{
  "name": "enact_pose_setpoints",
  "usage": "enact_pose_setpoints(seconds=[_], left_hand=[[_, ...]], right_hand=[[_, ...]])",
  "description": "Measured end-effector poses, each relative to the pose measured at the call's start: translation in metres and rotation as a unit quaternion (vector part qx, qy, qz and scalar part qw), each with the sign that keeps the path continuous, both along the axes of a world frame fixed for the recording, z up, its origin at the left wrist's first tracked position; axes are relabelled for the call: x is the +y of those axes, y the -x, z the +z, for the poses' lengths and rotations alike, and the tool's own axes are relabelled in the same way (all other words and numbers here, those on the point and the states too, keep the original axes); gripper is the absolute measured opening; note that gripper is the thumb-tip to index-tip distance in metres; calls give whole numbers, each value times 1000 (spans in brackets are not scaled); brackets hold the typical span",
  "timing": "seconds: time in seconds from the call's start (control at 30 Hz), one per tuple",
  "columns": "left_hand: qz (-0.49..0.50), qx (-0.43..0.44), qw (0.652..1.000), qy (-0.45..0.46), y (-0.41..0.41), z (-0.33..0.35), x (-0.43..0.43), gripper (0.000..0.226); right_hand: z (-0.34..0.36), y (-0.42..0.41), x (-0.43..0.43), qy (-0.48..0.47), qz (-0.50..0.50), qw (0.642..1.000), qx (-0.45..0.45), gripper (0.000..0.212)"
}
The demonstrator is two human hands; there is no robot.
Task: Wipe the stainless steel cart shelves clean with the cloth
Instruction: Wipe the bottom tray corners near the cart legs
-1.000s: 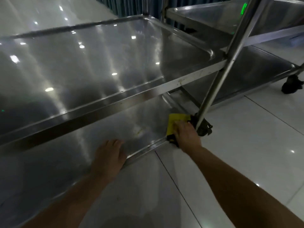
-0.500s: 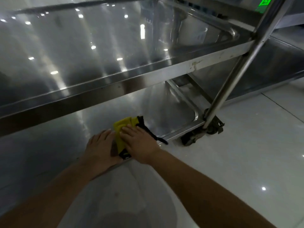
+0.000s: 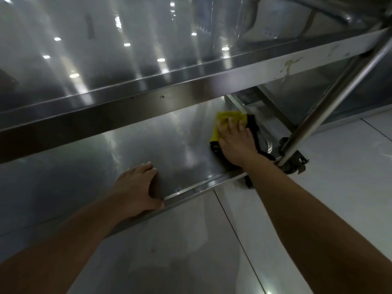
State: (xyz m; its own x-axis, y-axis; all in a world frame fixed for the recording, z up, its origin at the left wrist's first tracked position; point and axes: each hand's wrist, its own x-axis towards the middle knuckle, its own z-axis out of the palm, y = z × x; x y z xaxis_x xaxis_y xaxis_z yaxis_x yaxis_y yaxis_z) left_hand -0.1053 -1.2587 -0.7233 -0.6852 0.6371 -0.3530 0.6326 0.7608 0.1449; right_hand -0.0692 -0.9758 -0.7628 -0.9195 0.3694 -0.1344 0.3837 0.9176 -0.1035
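Note:
The stainless steel cart fills the view, with its upper shelf (image 3: 148, 96) running across the top and its bottom shelf (image 3: 127, 149) below. A yellow cloth with a black edge (image 3: 222, 122) lies flat on the bottom shelf near the right corner. My right hand (image 3: 235, 143) presses on it with straight fingers. My left hand (image 3: 137, 187) rests on the front rim of the bottom shelf (image 3: 191, 192), fingers on the shelf and thumb over the rim.
The cart's corner post (image 3: 331, 100) slants down to a black caster (image 3: 294, 162) just right of the cloth. A yellowish stain (image 3: 288, 64) marks the upper shelf's front edge. White tiled floor (image 3: 318, 209) lies in front. Another steel shelf (image 3: 360, 92) stands behind at right.
My right hand has slid the cloth to the right and deeper into the bottom shelf, away from my left hand. The left hand stays on the front rim. The view has come closer.

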Motion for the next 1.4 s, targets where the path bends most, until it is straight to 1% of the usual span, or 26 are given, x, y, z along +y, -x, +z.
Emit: enact_pose_setpoints(seconds=[0.07,0.17,0.23,0.3,0.33,0.4,0.47,0.53,0.57,0.63,0.7,0.8,0.93,1.0,1.1,1.13,1.2,1.3,1.33,1.4], left_hand=[[0,6,1000,13,2,-1,4,100],[-1,13,999,34,2,-3,6,101],[-10,15,999,41,1,-3,7,101],[-20,17,999,44,2,-4,7,100],[-23,18,999,43,3,-4,7,100],[-30,25,998,42,4,-5,7,97],[-34,36,998,35,5,-5,9,87],[-33,40,998,25,6,-5,11,71],[-33,42,998,23,6,-4,12,66],[-41,51,998,24,8,-5,14,61],[-46,57,997,27,10,-6,14,61],[-49,53,997,21,12,-8,14,63],[-53,51,997,27,13,-10,13,66],[-52,49,997,17,12,-10,12,63],[-47,42,998,14,11,-8,12,59],[-47,40,998,16,11,-9,13,59],[-44,28,998,16,11,-10,12,62],[-39,26,999,16,9,-10,11,65],[-40,33,998,18,8,-10,10,64],[-40,36,998,17,6,-10,8,62]], right_hand=[[-4,-1,-38,-8,62,998,13,57],[-10,-5,-90,27,150,988,22,60],[-14,-4,-94,32,189,981,25,61],[-15,7,-74,13,197,980,32,61],[-15,15,-59,-1,185,982,32,62],[-13,33,-26,-10,131,991,24,64],[-10,54,13,-11,72,997,11,64],[-6,71,45,-14,28,999,-7,64],[-5,76,55,-10,14,1000,-12,64],[-8,79,60,3,-4,1000,-9,64],[-11,65,53,3,-18,1000,19,64],[-12,15,45,-7,-15,998,55,63],[-11,-57,32,-17,-27,998,61,74],[-14,-75,23,-27,-42,996,76,78],[-16,-88,-1,-3,-79,990,119,74],[-17,-91,-16,8,-73,987,140,70],[-20,-100,-51,35,-26,984,170,62],[-23,-107,-89,71,74,982,162,61],[-25,-107,-90,63,109,979,162,62],[-26,-105,-74,12,169,973,157,65]])
